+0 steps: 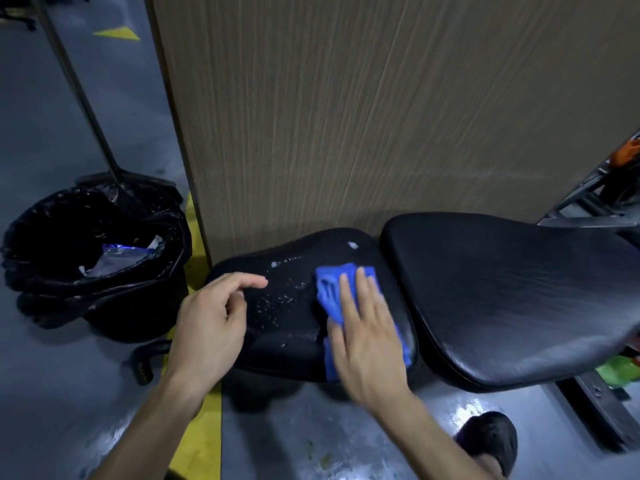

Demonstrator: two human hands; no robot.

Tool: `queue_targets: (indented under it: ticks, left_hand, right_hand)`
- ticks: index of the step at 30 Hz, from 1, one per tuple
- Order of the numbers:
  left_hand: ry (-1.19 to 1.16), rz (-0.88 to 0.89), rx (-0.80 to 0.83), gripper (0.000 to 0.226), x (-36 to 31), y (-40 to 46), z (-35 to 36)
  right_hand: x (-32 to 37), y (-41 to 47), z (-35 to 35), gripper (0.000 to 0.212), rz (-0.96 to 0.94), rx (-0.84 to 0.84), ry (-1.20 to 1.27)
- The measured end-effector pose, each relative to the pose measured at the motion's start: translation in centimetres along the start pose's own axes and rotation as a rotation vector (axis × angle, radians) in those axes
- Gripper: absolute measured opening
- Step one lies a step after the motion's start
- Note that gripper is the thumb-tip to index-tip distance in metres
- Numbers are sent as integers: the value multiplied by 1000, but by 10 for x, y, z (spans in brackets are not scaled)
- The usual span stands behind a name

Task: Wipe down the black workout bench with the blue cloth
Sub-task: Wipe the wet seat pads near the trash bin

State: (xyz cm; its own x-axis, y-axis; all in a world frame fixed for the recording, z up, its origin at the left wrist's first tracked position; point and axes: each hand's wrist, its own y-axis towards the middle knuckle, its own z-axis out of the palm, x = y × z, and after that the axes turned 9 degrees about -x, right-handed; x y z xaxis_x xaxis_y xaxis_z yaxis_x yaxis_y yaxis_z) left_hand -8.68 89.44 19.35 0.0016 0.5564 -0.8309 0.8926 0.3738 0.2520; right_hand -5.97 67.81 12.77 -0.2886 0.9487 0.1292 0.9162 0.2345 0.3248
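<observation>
The black workout bench has two pads: a small seat pad [294, 306] in the middle and a longer back pad [502, 299] to the right. White droplets and foam spots speckle the seat pad. My right hand [367, 337] lies flat on the blue cloth [330, 292], pressing it onto the right part of the seat pad. My left hand [211, 317] rests on the seat pad's left edge with fingers loosely curled and nothing in it.
A black bin [93, 265] lined with a bag and holding litter stands on the floor at the left, with a broom [86, 109] leaning behind it. A tall wood-grain panel [381, 116] rises right behind the bench. A green bottle [620, 370] lies under the back pad; my shoe [491, 438] is below.
</observation>
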Motion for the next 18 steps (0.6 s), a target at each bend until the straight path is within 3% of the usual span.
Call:
queue_targets:
  ticks: [4, 9, 10, 12, 15, 16, 18]
  left_hand:
    - [-23, -47, 5, 40, 2, 8, 1]
    - [-28, -57, -28, 41, 6, 12, -2]
    - [-27, -65, -42, 41, 7, 13, -2]
    - [-12, -62, -56, 41, 7, 17, -1]
    - [-27, -65, -61, 41, 4, 24, 1]
    - [-31, -70, -64, 41, 4, 26, 2]
    - [-32, -66, -73, 42, 5, 28, 2]
  right_hand:
    - [-33, 24, -4, 63, -12, -18, 104]
    - [-59, 141, 19, 68, 395, 104, 216]
    - [-53, 148, 24, 67, 361, 112, 145]
    - [-30, 138, 29, 70, 101, 97, 68]
    - [-11, 90, 14, 68, -217, 119, 255]
    - [-17, 94, 9, 67, -265, 118, 280]
    - [-39, 124, 15, 70, -164, 99, 252]
